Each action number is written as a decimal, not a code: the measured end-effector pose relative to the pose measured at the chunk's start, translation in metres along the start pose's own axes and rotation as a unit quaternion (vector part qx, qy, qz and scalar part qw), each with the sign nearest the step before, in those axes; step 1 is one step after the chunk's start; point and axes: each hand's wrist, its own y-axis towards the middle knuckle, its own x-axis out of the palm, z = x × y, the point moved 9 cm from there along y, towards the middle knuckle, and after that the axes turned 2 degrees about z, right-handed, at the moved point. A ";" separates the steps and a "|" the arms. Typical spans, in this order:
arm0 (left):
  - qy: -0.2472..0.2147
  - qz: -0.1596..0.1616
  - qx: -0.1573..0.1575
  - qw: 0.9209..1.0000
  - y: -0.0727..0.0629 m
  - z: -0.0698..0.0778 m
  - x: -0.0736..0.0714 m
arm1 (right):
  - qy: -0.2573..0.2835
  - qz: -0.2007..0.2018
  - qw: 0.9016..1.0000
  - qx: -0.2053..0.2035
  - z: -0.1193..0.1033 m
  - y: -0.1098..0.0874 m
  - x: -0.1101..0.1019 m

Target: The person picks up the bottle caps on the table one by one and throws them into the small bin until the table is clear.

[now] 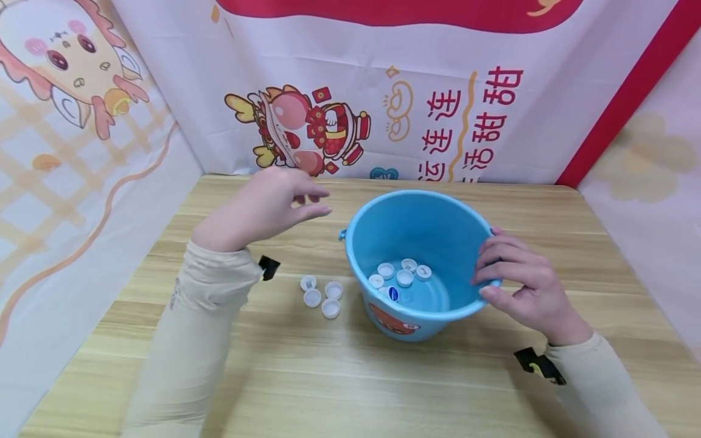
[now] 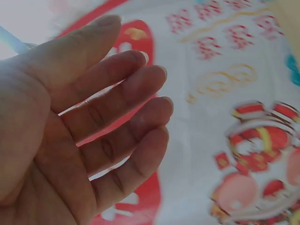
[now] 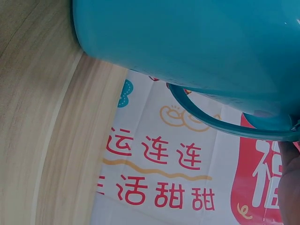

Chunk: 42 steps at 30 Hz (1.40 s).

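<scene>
A light blue bucket (image 1: 416, 213) stands upright on the wooden table, with several white bottle caps (image 1: 404, 278) on its bottom; one cap with a blue top (image 1: 393, 294) lies among them. My right hand (image 1: 520, 277) grips the bucket's right rim, fingers over the edge. In the right wrist view the bucket's wall (image 3: 187, 42) and its handle (image 3: 220, 124) show. Above the table, left of the bucket, hovers my left hand (image 1: 274, 204), holding nothing. The left wrist view shows its palm (image 2: 61, 154) with the fingers loosely bent. Several white caps (image 1: 312, 297) lie on the table between left forearm and bucket.
A printed cloth (image 1: 383, 55) with cartoon figures and red characters hangs behind the table's far edge. Cloth walls (image 1: 98, 201) close in the left and right sides too. The wooden table (image 1: 350, 389) extends in front of the bucket.
</scene>
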 end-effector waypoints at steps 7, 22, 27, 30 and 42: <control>-0.042 -0.072 -0.036 0.996 -0.022 -0.052 0.048 | -0.004 -0.003 1.000 0.007 0.000 0.000 -0.001; -0.073 -0.241 -0.084 0.964 -0.051 -0.090 0.168 | 0.000 -0.008 1.000 0.017 0.003 -0.002 0.000; -0.068 -0.241 -0.066 0.966 -0.049 -0.086 0.174 | 0.003 -0.004 1.000 0.017 0.004 -0.003 -0.001; -0.062 -0.245 -0.063 0.965 -0.047 -0.085 0.176 | 0.003 -0.002 1.000 0.016 0.004 -0.003 -0.001; 0.062 -0.210 -0.011 0.976 -0.038 -0.064 0.171 | 0.008 0.009 1.000 0.008 0.001 -0.001 0.000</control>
